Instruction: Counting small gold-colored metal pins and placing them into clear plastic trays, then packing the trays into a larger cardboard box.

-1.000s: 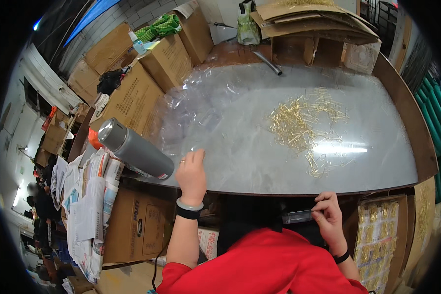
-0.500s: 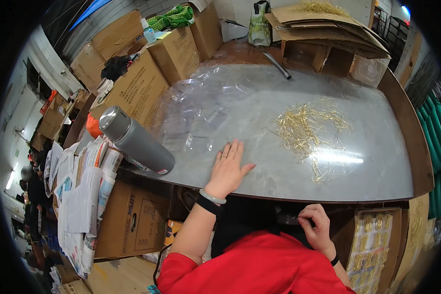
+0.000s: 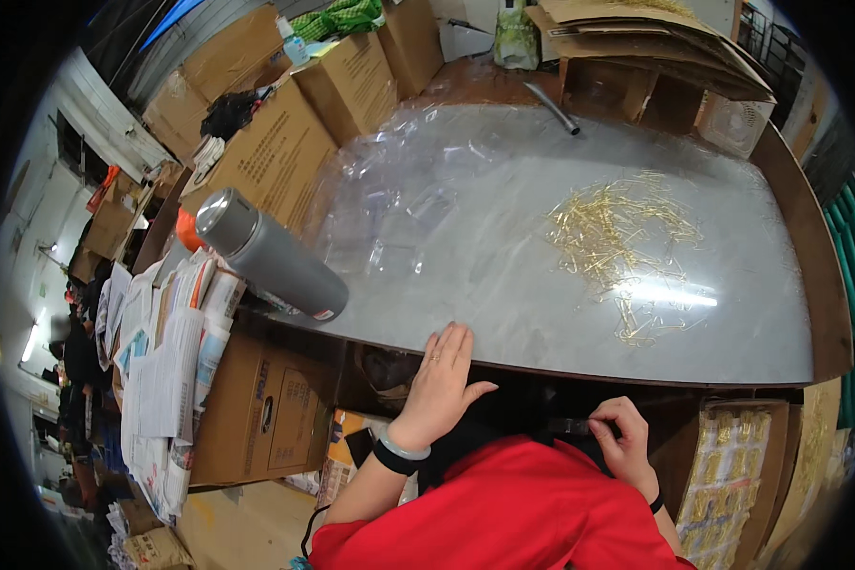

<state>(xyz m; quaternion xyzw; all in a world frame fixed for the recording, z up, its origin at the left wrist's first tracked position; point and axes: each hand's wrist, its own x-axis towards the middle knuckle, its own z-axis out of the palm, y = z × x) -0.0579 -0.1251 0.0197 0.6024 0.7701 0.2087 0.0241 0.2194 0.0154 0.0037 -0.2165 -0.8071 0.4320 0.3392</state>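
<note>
My left hand (image 3: 439,385) lies flat at the table's near edge, fingers stretched out with the thumb apart, holding nothing. A ring and a pale bangle show on it. Below the edge, my right hand (image 3: 623,442) is closed in a pinch on a small clear plastic piece (image 3: 569,427), partly lost against dark clothing. On the grey tabletop (image 3: 503,275), a loose heap of thin gold-coloured wire hooks (image 3: 608,233) spreads to the right. Several clear plastic pieces (image 3: 432,204) are scattered at the left.
A grey flask (image 3: 275,256) stands at the table's left edge beside stacked papers (image 3: 166,370). Cardboard boxes (image 3: 266,157) line the back left. A metal tube (image 3: 553,109) lies at the back. Below right sits a box of bundled gold pieces (image 3: 727,475). A raised brown rim (image 3: 807,237) borders the right.
My left hand has slid back toward me, from the tabletop to its near edge. The right hand stays pinched below the edge. The whole view has shifted slightly.
</note>
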